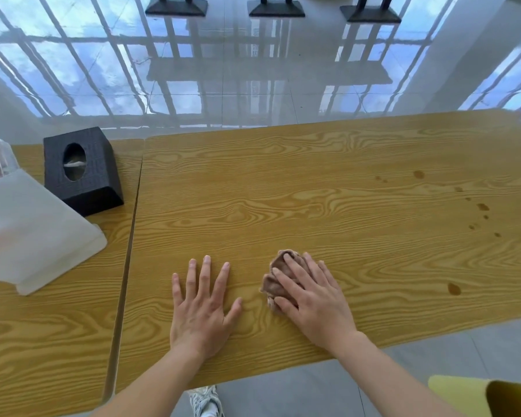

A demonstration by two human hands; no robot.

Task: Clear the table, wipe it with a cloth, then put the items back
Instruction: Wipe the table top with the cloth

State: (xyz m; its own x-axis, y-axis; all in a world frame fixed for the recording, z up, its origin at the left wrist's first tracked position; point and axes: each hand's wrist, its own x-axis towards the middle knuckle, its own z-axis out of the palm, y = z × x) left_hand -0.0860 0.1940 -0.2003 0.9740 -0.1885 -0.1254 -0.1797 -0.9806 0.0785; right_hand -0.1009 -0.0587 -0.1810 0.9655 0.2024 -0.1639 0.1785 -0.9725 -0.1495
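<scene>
A cloth (272,284) is pressed onto the counter (313,191).
It is pinned under the straight-fingered right hand (313,299); the left hand (202,308) is laid flat at its 9 o'clock.

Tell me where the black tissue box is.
In the head view the black tissue box stands on the left table near its far edge, just behind the translucent plastic container.

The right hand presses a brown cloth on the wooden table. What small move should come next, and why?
Probably slide the cloth under the right hand to the right, toward the nearest dark spot. Several such spots mark the table on that side, while the left hand lies flat on the wood and can steady the body.
</scene>
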